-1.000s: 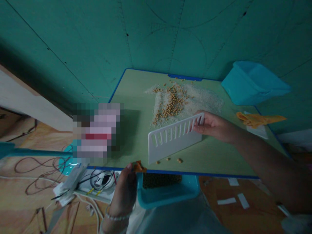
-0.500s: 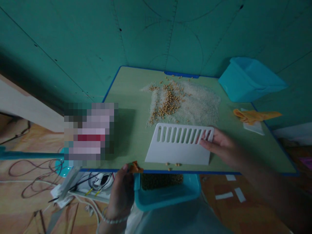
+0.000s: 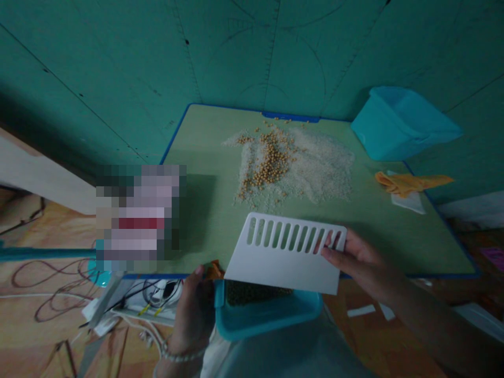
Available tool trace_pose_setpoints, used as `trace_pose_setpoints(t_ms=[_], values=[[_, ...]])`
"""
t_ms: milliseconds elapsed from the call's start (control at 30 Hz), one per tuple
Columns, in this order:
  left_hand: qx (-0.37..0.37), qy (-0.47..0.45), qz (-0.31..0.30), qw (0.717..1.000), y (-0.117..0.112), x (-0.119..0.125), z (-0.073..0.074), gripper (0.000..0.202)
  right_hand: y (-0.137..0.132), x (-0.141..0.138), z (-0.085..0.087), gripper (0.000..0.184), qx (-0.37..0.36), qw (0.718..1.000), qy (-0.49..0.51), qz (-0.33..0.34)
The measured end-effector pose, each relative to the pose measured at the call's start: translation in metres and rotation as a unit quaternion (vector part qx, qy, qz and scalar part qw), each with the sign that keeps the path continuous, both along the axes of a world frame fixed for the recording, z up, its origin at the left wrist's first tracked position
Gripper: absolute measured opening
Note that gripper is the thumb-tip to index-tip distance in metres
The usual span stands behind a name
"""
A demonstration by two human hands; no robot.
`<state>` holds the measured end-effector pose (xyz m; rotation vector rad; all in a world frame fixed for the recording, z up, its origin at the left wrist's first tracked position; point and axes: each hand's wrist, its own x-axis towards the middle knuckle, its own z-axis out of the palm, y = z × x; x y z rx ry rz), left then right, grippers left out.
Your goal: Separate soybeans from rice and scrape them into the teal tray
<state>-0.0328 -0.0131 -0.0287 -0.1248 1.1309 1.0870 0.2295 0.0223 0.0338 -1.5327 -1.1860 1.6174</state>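
My right hand (image 3: 350, 254) grips the right end of a white slotted scraper (image 3: 281, 268), thumb across the slots. The scraper's lower edge reaches past the table's front edge, over a blue plastic bin (image 3: 271, 323). Small dark green grains (image 3: 255, 294) lie in the bin. My left hand (image 3: 196, 302) is closed at the bin's left end; its fingers are partly hidden. An orange scrap (image 3: 214, 270) is beside my left thumb, at the table edge. Farther back on the table, round tan beans (image 3: 271, 160) lie in a heap on spread white grains (image 3: 323, 165).
The green table (image 3: 197, 142) has a blue rim and meets a green wall. At its right are a blue open container (image 3: 397, 128) and an orange cloth (image 3: 409, 184) over something white. A pixelated object (image 3: 142, 215) stands on the left. Cables (image 3: 43, 278) lie on the floor.
My right hand has drawn the scraper toward me, from the tabletop to over the bin. The few beans at the table's front edge no longer show. My left hand stays at the bin.
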Motion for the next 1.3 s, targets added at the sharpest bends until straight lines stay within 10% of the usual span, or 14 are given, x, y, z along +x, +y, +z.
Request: trace_pose_setpoints(t_ms=[267,567,1300], values=[[0.006,0.005,-0.020,1.000,0.003,0.001,0.002,0.019,-0.003,0.025,-0.009,0.020,0.029,0.998,0.009,-0.048],[0.014,0.021,0.038,0.999,0.007,0.008,0.009,0.021,0.057,0.059,0.005,0.022,0.250,0.937,0.002,-0.242],[-0.035,0.038,0.012,0.999,0.005,0.001,-0.001,0.030,0.047,0.067,-0.010,0.028,0.232,0.927,0.017,-0.295]])
